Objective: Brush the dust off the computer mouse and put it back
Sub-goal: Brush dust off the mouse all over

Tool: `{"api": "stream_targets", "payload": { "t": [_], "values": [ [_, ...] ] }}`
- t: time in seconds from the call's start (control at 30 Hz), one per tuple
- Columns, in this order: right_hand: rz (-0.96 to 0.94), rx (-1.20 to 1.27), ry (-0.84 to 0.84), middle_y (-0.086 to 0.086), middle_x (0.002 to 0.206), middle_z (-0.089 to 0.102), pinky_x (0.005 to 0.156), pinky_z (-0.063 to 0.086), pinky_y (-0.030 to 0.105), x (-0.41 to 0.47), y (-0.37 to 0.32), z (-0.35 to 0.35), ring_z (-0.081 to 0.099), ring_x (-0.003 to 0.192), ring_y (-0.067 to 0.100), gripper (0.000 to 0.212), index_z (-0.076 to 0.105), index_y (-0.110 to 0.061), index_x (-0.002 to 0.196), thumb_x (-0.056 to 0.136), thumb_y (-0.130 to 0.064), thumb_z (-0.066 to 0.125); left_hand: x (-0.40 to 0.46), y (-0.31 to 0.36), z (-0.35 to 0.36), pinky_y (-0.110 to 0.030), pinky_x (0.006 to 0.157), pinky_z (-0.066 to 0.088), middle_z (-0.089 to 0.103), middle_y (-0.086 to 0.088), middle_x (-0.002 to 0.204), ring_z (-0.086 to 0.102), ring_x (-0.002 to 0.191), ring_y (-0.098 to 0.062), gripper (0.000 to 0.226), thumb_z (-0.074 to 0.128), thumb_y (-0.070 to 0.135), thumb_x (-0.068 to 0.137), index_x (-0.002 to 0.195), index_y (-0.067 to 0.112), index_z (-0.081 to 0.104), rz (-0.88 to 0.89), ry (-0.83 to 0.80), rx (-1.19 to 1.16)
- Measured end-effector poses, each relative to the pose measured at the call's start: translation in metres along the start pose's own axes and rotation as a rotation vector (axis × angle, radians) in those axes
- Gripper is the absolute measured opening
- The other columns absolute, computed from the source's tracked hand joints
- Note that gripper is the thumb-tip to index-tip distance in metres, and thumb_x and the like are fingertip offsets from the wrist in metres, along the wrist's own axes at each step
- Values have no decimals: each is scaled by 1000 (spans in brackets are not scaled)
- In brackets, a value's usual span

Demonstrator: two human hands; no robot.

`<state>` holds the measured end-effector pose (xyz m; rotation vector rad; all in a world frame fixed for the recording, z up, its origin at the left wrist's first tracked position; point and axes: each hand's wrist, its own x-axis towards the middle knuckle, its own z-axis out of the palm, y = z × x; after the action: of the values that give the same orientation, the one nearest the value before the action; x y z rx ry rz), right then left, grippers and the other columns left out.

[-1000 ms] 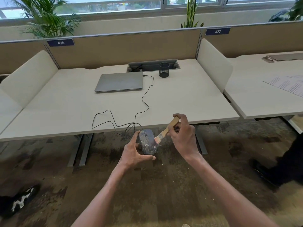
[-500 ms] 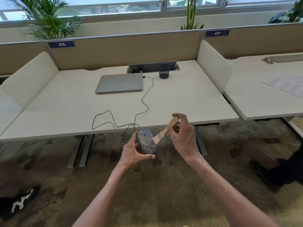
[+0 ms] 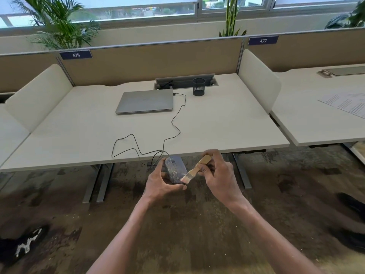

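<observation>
A dark wired computer mouse (image 3: pixel 174 169), speckled with pale dust, is held in my left hand (image 3: pixel 162 183) just below the desk's front edge, over the carpet. My right hand (image 3: pixel 219 177) grips a small wooden-handled brush (image 3: pixel 197 168); its bristles touch the mouse's lower right side. The mouse's black cable (image 3: pixel 173 123) loops across the white desk (image 3: pixel 217 125) to the closed grey laptop (image 3: pixel 145 101).
A black mesh pen cup (image 3: pixel 198 86) stands by the cable tray at the back of the desk. White side dividers flank the desk. A neighbouring desk on the right carries papers (image 3: pixel 347 104). Dark shoes lie on the carpet at left and right.
The brush has swept down along the mouse toward its lower right end. The view has shifted slightly; both hands stay in about the same place.
</observation>
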<state>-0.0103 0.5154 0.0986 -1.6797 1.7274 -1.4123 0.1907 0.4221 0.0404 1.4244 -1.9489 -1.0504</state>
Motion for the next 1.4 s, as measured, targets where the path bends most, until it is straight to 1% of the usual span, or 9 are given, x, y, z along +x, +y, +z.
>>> {"api": "stream_targets", "payload": {
  "t": [0.13,0.3,0.53,0.83,0.9,0.97,1.1,1.27,1.4],
  "values": [
    [26,2,67,-1,89,73,66,65,31,4,8,-1,76,82,9,30,49,-19,114,94,-7,67,3,-1,-2,-24,92,48,64,-9,137,62,112,-16,126,94,61,45,152,31,33,-1,-3,-4],
    [31,-23,151,-1,88,73,66,63,23,7,9,-4,76,80,9,32,48,-17,115,93,-7,69,3,-2,-3,-23,93,44,66,-11,134,59,103,-6,128,97,54,48,155,29,30,1,-5,-14],
    [21,-7,102,-1,92,73,64,61,17,11,2,11,75,80,6,35,48,-18,121,94,-9,68,10,-2,0,-31,99,45,62,-12,140,60,118,-17,127,98,50,51,155,28,30,13,-31,-16],
    [-105,-86,148,-1,89,72,66,54,6,51,2,3,70,78,6,26,54,-14,115,94,-4,67,19,-4,-3,-23,91,47,69,-4,123,65,106,-13,133,96,59,44,155,34,27,19,-52,-25],
    [-156,-83,119,-4,88,70,68,51,4,65,-1,7,69,79,6,21,58,-10,110,94,2,64,19,-4,-2,-9,83,46,68,8,108,66,96,-1,137,93,64,40,156,36,24,22,-77,-15],
    [-190,-100,88,-3,88,69,69,55,11,78,-2,11,69,78,9,20,60,-7,107,94,8,60,20,-3,-2,4,68,42,66,18,98,65,83,12,137,92,64,40,156,39,23,40,-93,-21],
    [-204,-146,-12,5,90,72,73,62,33,91,-3,16,71,81,17,25,60,-8,107,93,12,54,23,-1,-2,4,60,42,67,21,84,64,80,20,132,93,61,39,152,45,26,70,-78,-61],
    [-161,-66,-23,0,88,72,75,62,22,82,1,8,72,85,4,31,58,-13,101,92,17,53,30,-3,-5,0,64,47,72,11,97,70,81,8,138,94,65,39,155,44,22,23,-54,-71],
    [-94,-13,-73,0,91,72,78,62,23,62,7,-6,73,90,3,34,59,-11,100,89,20,50,36,-8,-9,-21,85,56,73,-3,115,72,98,-11,139,95,63,39,156,42,24,8,-34,-67]
  ]
}}
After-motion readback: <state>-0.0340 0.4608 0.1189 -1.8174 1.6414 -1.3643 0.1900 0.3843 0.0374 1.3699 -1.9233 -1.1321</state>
